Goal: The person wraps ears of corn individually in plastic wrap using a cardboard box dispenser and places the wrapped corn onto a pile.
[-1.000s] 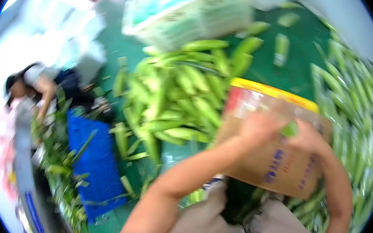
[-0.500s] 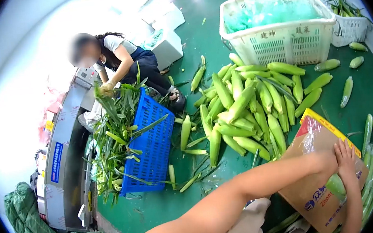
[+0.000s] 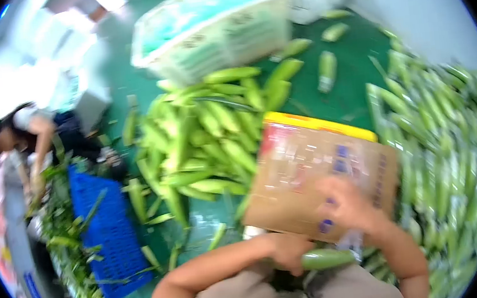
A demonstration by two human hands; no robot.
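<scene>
My left hand (image 3: 290,253) is closed around one end of a green corn ear (image 3: 326,259), held crosswise just above my lap. Clear plastic (image 3: 350,240) shows at the ear's other end. My right hand (image 3: 344,203) is over the printed cardboard box (image 3: 286,167), its fingers curled but smeared by motion. Whether it pinches anything, I cannot make out. The box has a yellow edge (image 3: 322,126) on its far side and lies in front of my knees.
Unwrapped corn ears (image 3: 208,134) are heaped left of the box; many film-wrapped ears (image 3: 435,159) lie along the right. A white crate (image 3: 211,42) with green plastic stands behind. At left, a person (image 3: 36,134) crouches by a tipped blue crate (image 3: 108,230) and husks (image 3: 66,240).
The view has swung right. My left hand has drawn back from the box to my lap with the corn ear. My right hand has moved apart from it, over the cardboard.
</scene>
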